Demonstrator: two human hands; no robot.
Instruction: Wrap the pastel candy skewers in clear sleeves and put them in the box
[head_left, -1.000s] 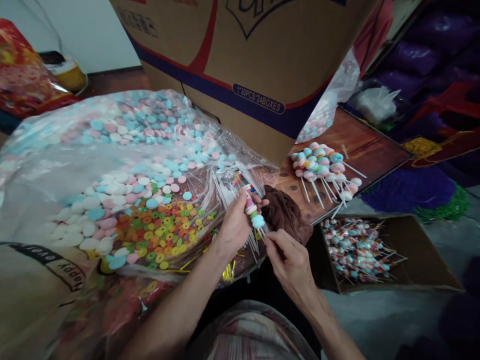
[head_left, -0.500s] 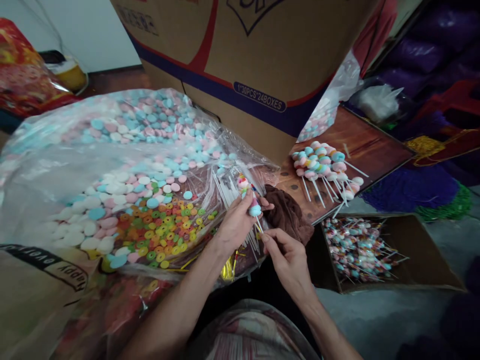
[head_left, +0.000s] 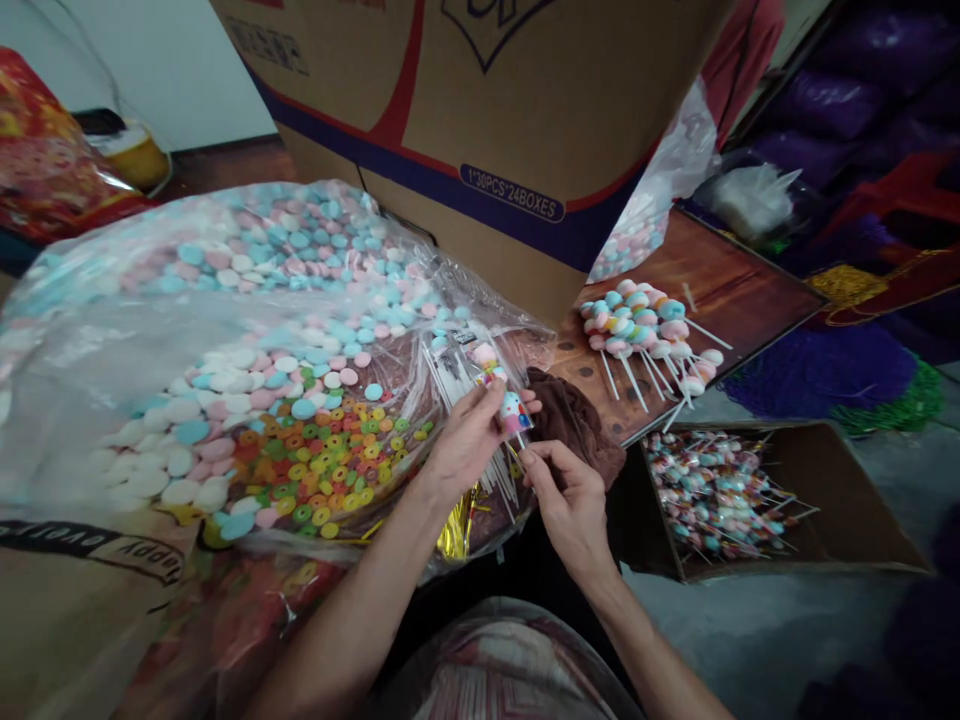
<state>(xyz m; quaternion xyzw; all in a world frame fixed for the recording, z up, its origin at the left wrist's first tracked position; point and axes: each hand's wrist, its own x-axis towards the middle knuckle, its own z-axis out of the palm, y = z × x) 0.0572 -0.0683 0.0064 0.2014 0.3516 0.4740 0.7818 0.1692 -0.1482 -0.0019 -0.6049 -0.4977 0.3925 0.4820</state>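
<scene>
My left hand (head_left: 471, 435) is closed around a marshmallow stick (head_left: 513, 412), a row of pink, white and blue sweets on a white stick. A clear wrapper with coloured print covers it. Thumb and fingers of my right hand (head_left: 566, 490) are pinched together at the stick's lower end, just below the wrapper. Whether a thin tie is also between them is too small to tell. Beneath my hands lie loose white sticks (head_left: 501, 478) and a bunch of gold twist ties (head_left: 454, 530).
Left, a large clear bag (head_left: 247, 235) holds pastel marshmallows, with ring candies (head_left: 322, 460) at its opening. A tall carton (head_left: 480, 130) stands behind. Unwrapped marshmallow sticks (head_left: 637, 320) lie right, beside a brown cloth (head_left: 574, 425). Wrapped ones fill part of a low box (head_left: 847, 500).
The marshmallow stick has turned in my left hand, showing another side of the printed wrapper. My right fingertips have moved slightly up toward the wrapper's bottom. The view has shifted a little.
</scene>
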